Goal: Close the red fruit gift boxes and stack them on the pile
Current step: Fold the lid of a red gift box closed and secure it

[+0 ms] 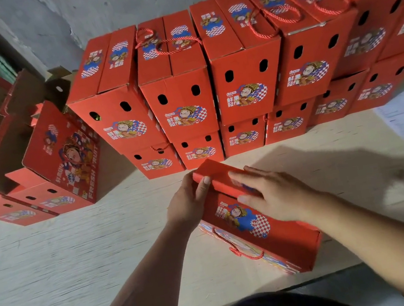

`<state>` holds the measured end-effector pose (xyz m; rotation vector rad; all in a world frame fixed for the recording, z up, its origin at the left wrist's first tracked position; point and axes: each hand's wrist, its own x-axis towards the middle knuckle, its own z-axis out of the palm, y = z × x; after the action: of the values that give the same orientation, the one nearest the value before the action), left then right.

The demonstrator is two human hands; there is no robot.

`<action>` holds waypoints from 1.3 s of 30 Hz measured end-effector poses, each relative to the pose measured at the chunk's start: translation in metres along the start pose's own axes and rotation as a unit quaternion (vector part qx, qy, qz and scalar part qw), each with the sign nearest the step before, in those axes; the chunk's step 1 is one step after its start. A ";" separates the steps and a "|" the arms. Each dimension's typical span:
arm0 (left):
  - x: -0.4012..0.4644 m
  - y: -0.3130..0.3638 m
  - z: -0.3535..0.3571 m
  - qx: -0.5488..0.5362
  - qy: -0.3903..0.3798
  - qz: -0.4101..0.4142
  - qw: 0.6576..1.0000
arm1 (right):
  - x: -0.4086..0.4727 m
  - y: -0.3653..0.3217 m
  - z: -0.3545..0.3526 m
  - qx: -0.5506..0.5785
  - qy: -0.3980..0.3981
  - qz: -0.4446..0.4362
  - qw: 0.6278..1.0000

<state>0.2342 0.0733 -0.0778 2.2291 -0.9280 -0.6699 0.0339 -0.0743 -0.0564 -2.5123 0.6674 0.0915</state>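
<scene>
Red gift box point(275, 231): lies on counter point(78, 253) before me, near the pile point(185, 89). My left hand point(191, 205) grips its far flap point(215, 174), fingers curled; my right hand point(274, 194) presses flat on top, fingers straight

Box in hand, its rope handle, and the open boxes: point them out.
box point(284, 235): head view, printed top panel.
rope handle point(234, 250): head view, loop at near side.
open boxes point(37, 164): head view, raised flap, left.

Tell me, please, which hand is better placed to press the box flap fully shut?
The right hand: it lies flat on top of the box lid, while the left hand grips the far end, steadying it.
</scene>
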 end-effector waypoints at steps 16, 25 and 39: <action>-0.035 -0.002 -0.001 0.354 -0.022 0.326 0.877 | 0.026 0.016 -0.049 0.292 -0.128 0.001 0.948; -0.024 0.043 -0.015 0.269 -0.061 0.373 0.886 | 0.020 0.013 -0.040 0.299 -0.106 0.016 0.948; -0.045 -0.008 0.006 0.291 0.043 0.257 0.921 | 0.008 0.005 -0.029 0.211 -0.084 0.016 0.974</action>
<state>0.2056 0.1091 -0.0785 2.3037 -1.7561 -0.0440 0.0370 -0.0963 -0.0358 -2.0602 0.5884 0.1548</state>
